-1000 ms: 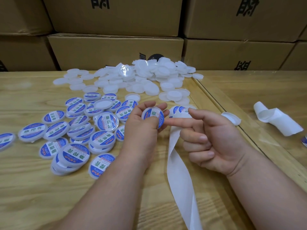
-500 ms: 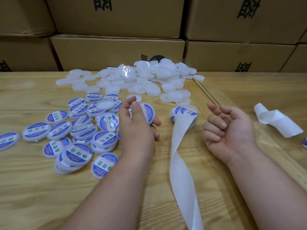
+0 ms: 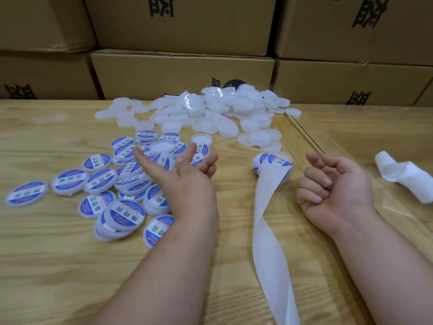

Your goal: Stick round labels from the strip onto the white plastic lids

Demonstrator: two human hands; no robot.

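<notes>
Stacked brown cardboard boxes (image 3: 182, 73) with black printing are filling the whole background, standing behind a pale wooden table (image 3: 58, 266) that is carrying everything else. A heap of plain round white plastic lids (image 3: 210, 113) is lying at the far middle of the table, just in front of the boxes. Nearer and to the left, a looser spread of white lids already bearing blue-and-white round labels (image 3: 98, 181) is lying partly overlapped, some stacked on one another. A long white backing strip (image 3: 267, 242) is running from the near edge up the middle of the table, twisting once, and its far end is curling over with two blue round labels (image 3: 277, 160) showing on it. A crumpled length of bare white backing paper (image 3: 403, 174) is lying well apart on the right. The left hand (image 3: 187, 181) is hovering over the labelled lids with its fingers spread and straight, holding nothing. The right hand (image 3: 337, 186) is resting palm-up beside the strip, its fingers loosely curled and holding nothing, not touching the strip.
</notes>
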